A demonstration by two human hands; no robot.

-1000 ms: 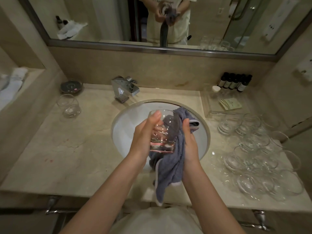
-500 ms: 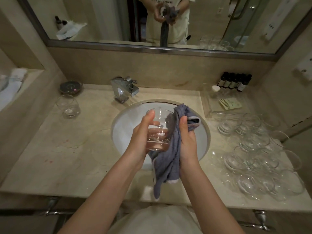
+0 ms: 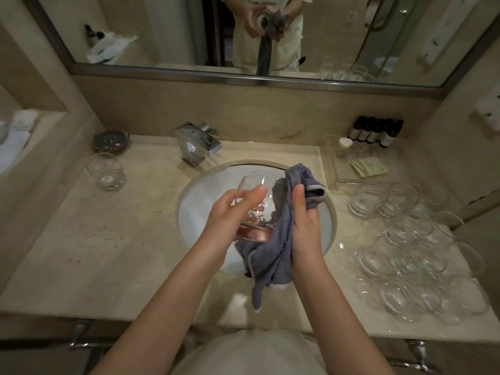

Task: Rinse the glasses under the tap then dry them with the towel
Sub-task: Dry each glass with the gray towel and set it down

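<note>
Drying step. Glass in my hands over the sink, tilted, mouth toward the far side, thick base near me. It's a clear, short, rounded tumbler; I can't tell if drops are left on it. My left hand grips it round the outside, fingers curled over the wall. My right hand holds the grey towel bunched, thumb up, pressing cloth against the right side of the glass and seemingly into its mouth; the rest of the towel hangs down toward the near sink edge.

Next, by my guess: turn the glass against the cloth to cover the inside and rim, then set it down. Needs a firm left grip, since wet glass slips.

Outward: tap at far left of the sink, no water visible running. One lone glass on the counter far left, beside a dark dish. Cluster of many glasses on the right. Small dark bottles far right by the wall. Mirror above.
</note>
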